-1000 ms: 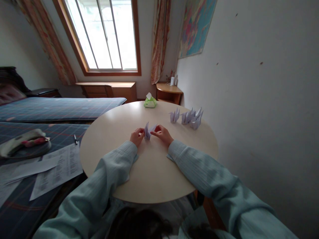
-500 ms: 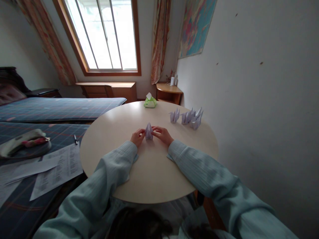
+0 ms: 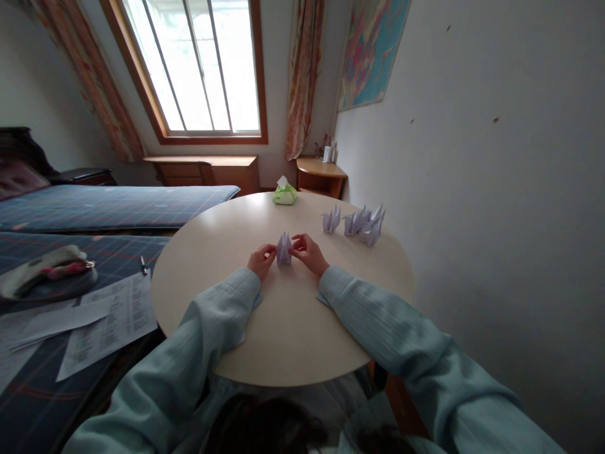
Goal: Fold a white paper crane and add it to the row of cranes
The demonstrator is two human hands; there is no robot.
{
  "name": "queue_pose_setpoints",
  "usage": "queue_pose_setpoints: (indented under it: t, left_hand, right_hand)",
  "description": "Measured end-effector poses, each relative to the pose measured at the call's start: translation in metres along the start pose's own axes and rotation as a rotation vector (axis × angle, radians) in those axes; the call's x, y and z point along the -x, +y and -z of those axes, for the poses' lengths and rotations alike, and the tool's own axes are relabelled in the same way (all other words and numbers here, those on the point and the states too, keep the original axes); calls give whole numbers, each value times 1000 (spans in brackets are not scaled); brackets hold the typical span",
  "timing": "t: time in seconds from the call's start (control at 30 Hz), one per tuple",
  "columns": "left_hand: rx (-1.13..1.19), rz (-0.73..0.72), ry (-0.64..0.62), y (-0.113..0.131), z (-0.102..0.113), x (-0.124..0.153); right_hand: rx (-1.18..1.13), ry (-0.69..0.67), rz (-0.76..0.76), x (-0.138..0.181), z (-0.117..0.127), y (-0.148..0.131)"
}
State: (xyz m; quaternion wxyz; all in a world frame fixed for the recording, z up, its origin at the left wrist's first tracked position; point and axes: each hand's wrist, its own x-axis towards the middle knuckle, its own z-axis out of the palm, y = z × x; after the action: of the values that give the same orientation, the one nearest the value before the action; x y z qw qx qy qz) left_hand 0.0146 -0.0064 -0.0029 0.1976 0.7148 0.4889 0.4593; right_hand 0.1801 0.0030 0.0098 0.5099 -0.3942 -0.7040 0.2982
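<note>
Between my hands a pale lilac folded paper crane (image 3: pixel 284 250) stands upright over the round table, its points upward. My left hand (image 3: pixel 261 260) pinches its left edge between thumb and fingertips. On the other side, my right hand (image 3: pixel 309 253) has thumb and forefinger at the right edge, with the other fingers curled. Farther off to the right stand several finished paper cranes of the same colour, one crane (image 3: pixel 331 220) apart on the left and another crane (image 3: pixel 372 231) in the group nearest the wall.
The cream round table (image 3: pixel 283 340) carries a green tissue pack (image 3: pixel 284 192) at its far edge. A white wall (image 3: pixel 496 221) runs along the right. On the left are a plaid bed (image 3: pixel 108 205), printed sheets (image 3: pixel 113 321) and a pen (image 3: pixel 144 265).
The folded paper has shifted slightly to the right and turned a little. My right hand's fingers have lifted and bent a little more; my left hand is almost unmoved.
</note>
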Motion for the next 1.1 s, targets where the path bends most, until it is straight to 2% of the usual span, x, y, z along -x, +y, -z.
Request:
queue_pose_setpoints:
  t: [0.2, 0.43, 0.67, 0.8, 0.93, 1.1]
  left_hand:
    - [-70, 15, 74, 7, 3, 1]
    - [-77, 33, 88, 9, 4, 1]
    - [-17, 78, -45, 9, 0, 4]
    - [-48, 117, -30, 8, 2, 4]
    - [-32, 143, -10, 5, 3, 2]
    - [18, 101, -16, 4, 1, 2]
  right_hand:
    - [61, 34, -22, 0, 0, -5]
    - [46, 66, -22, 0, -1, -6]
    - [133, -37, 26, 0, 1, -2]
    - [157, -114, 30, 0, 0, 1]
    - [191, -78, 20, 0, -1, 2]
    - [194, -49, 19, 0, 0, 0]
